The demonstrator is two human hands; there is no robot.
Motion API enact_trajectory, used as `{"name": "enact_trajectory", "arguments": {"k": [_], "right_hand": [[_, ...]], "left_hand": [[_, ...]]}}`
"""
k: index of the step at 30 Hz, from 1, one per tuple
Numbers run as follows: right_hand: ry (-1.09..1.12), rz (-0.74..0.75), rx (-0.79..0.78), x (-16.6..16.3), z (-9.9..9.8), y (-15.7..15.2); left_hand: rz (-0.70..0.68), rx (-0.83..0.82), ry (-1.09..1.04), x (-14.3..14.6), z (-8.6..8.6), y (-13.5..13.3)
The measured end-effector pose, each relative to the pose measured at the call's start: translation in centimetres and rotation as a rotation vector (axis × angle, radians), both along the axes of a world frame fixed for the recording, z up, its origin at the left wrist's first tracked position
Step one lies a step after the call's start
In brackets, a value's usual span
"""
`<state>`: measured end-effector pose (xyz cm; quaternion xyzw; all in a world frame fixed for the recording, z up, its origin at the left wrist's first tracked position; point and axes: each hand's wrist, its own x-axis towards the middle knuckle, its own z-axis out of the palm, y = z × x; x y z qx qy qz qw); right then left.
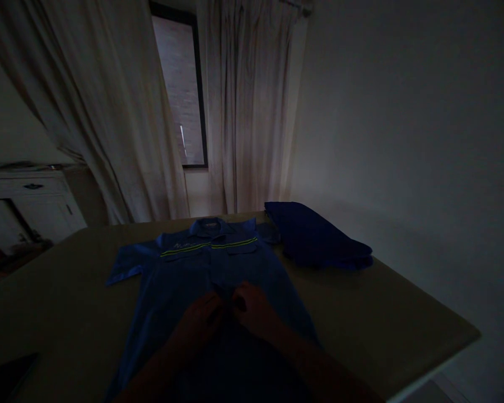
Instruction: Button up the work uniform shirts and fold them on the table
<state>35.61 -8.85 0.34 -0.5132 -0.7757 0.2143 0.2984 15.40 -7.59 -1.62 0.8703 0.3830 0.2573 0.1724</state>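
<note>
A blue short-sleeved work shirt lies spread face up, its collar at the far end and yellow-green stripes across the chest above two pocket flaps. Over its middle front, my left hand and my right hand meet at the button placket. Both have curled fingers pinching the shirt's front, where a small fold of cloth rises between them. The picture is dark, so any button between the fingertips cannot be made out.
A folded dark blue cloth rests right of the shirt on the tan-covered table. At the lower left lies a dark flat object. Curtains hang behind, a wall stands right, and a white cabinet stands left.
</note>
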Motion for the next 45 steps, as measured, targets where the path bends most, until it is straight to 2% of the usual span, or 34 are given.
{"name": "enact_trajectory", "arguments": {"k": [3,8,16,24,29,35,39,45], "right_hand": [[-0.014,-0.066,0.049,-0.3,-0.6,0.1],[-0.044,-0.117,0.098,-0.8,-1.3,0.0],[0.054,-0.003,0.048,-0.3,-1.6,0.5],[0.138,-0.045,0.050,-0.8,-1.6,0.2],[0.291,-0.041,0.070,-1.1,-1.1,-0.2],[0.414,-0.003,-0.075,-1.0,-1.2,0.5],[0.327,-0.019,-0.019,-0.9,-1.8,0.8],[0.142,0.030,0.087,-0.6,-1.4,0.4]], "left_hand": [[-0.009,-0.011,0.013,-0.2,-0.2,0.1],[-0.032,0.061,0.051,-0.3,-0.8,0.2],[0.010,0.088,0.112,-0.4,-1.1,0.0],[0.030,0.106,0.072,-0.8,-1.4,0.5],[0.030,0.108,0.033,-1.1,-1.5,0.4],[0.094,0.105,-0.024,-1.1,-1.8,0.5],[0.088,0.043,-0.060,-0.9,-1.5,0.5],[0.095,0.013,-0.084,-0.7,-1.4,0.6]]}}
